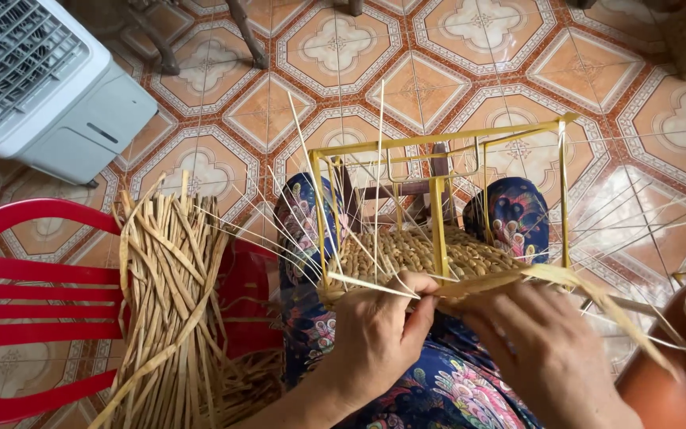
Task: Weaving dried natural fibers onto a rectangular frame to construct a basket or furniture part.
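Two hands are being used to weave a flat strand along a yellow frame.

Left hand (375, 334) and right hand (545, 349) are both pinching the strand (486, 282), which is being held against the frame (438, 230) resting on the lap; it should probably be kept taut and flat. Woven base (414, 250) is looking knobbly, stakes (379, 159) thin and stiff, bundle (172, 294) dry.

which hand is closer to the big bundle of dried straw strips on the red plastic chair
Left. The left hand works beside the bundle of dried straw strips; the right hand lies farther away, across the yellow metal frame.
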